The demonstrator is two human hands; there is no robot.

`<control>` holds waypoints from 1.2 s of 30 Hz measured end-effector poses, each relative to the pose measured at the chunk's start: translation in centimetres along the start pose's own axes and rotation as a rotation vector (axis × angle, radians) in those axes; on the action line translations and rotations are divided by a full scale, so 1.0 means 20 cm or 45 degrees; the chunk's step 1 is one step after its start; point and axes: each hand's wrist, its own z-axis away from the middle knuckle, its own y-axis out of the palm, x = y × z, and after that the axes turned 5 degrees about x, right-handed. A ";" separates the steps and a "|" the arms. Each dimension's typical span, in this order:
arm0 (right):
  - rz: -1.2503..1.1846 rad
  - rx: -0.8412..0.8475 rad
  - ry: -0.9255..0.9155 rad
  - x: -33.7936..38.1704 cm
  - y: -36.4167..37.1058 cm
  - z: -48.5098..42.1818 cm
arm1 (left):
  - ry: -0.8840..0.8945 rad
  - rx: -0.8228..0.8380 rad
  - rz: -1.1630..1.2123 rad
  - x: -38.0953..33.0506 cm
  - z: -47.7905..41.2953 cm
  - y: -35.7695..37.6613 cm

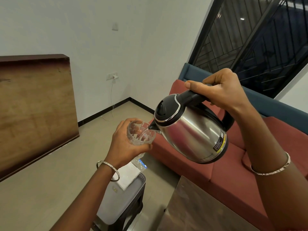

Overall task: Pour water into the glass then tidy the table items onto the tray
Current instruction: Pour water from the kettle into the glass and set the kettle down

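A white wall and a pale tiled floor frame the room, with a red sofa to the right of the glass and a wooden board leaning far to its left. The glass is held in mid-air above a grey stand that carries white paper, up and left of the corner of the shiny desk. The steel kettle is tilted just right of the glass, its spout at the rim, and a thin stream of water runs in. Little water seems to sit in the glass, so the pour looks early and the tidying is not yet begun; no tray shows. The main risk is a spill. Neither thing is supported, so if the kettle tips faster or the glass drifts from under the spout, water would fall onto the paper and stand beneath the glass. Overfilling is also possible, since the patterned glass makes the level hard to read, and a wet glass could slip. The left hand wraps the glass from behind and below, its fingers curled closed around the wall. The right hand, up and right of the glass, grips the black kettle handle, its fingers closed around it with the thumb along the top.
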 end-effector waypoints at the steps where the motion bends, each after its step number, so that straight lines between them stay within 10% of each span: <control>1: 0.004 -0.005 0.002 0.00 0.00 0.00 | 0.000 0.003 -0.004 0.00 0.00 0.00; 36: 0.103 -0.022 0.065 -0.04 -0.03 -0.04 | -0.027 0.033 -0.021 0.06 -0.04 0.05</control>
